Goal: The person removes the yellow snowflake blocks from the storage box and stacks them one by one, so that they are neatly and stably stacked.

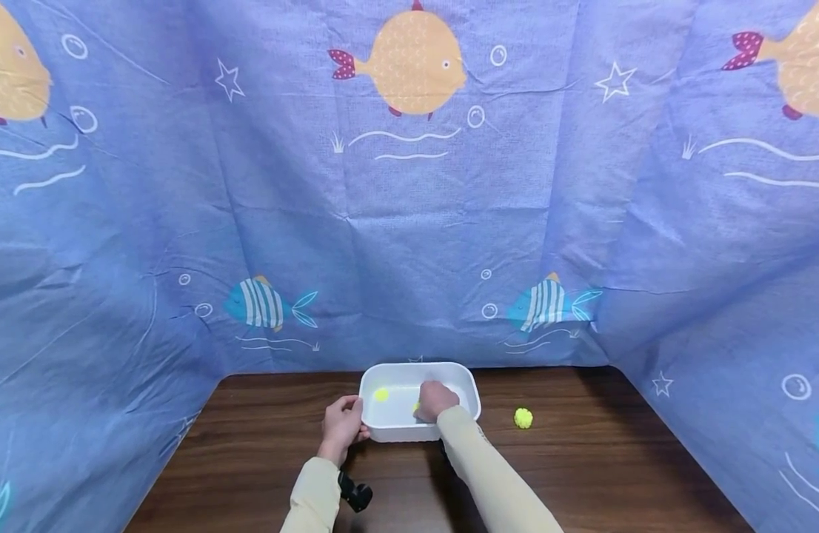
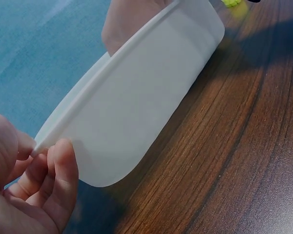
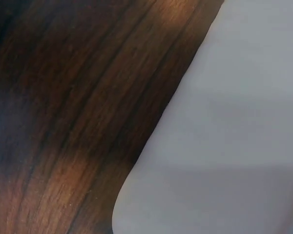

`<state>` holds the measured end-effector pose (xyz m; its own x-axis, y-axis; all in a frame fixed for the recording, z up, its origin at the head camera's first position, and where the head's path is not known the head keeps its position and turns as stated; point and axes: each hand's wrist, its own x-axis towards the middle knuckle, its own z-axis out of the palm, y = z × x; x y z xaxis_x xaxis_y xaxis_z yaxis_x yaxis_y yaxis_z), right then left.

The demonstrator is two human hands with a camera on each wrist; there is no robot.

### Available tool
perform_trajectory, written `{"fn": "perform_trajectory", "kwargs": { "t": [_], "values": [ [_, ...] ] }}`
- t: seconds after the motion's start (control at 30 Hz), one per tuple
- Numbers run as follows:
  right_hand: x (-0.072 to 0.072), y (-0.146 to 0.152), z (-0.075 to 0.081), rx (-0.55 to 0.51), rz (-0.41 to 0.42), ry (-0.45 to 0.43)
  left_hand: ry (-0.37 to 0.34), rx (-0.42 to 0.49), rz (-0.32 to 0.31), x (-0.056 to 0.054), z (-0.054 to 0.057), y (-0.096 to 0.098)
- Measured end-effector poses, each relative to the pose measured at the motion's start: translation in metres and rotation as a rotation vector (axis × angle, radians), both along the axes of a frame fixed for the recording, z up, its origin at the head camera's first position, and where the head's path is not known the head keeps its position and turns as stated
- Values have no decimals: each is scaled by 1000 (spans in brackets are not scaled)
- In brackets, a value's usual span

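A white plastic basin [image 1: 401, 434] stands on the table. My left hand [image 1: 343, 423] pinches its left end; in the left wrist view, thumb and curled fingers [image 2: 64, 163] meet at the rim. Down inside the basin, my right hand [image 1: 438, 400] has its fingers curled, with a bit of a yellow ball [image 1: 416, 406] showing at the fingertips. The hand hides most of that ball. Another yellow ball [image 1: 380, 394] lies on the basin floor toward the left. The right wrist view shows mostly the basin's outer wall [image 3: 224, 131], with the right hand almost out of frame.
One bumpy yellow ball [image 1: 523, 418] lies on the dark wooden table [image 1: 596, 459], right of the basin. Behind the basin and along both sides hangs a blue fish-print cloth [image 1: 409, 244]. A black wrist camera [image 1: 356, 494] sits on the left wrist, near the table top.
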<state>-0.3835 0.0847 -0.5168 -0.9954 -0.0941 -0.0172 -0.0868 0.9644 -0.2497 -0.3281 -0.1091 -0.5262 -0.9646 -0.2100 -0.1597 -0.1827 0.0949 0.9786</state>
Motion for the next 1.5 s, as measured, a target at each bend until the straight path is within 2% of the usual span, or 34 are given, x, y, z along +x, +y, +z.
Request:
{"fn": "perform_trajectory", "kwargs": {
  "t": [0.2,0.47,0.67,0.77,0.87,1.03,1.27,1.4,1.5],
  "values": [
    [3,5,2,-41,36,-30,-7,-3,0,0,-2,1],
    [10,1,14,-43,150,130,-2,-6,3,1,-3,-5],
    [11,12,38,-165,243,187,-6,-26,15,1,-1,-8],
    [8,31,50,-269,217,181,-12,-24,17,1,-2,-8],
    [5,59,58,-342,147,174,-20,-23,24,1,-4,-8],
    [0,114,62,-365,68,169,-21,-25,31,1,-6,-9],
    [7,183,58,-405,61,6,-16,-31,15,0,-4,-4],
    [15,214,46,-468,42,-65,-3,-30,8,0,-3,-1],
    [23,232,34,-563,28,-132,-1,-33,6,1,-3,1]
  ]
}}
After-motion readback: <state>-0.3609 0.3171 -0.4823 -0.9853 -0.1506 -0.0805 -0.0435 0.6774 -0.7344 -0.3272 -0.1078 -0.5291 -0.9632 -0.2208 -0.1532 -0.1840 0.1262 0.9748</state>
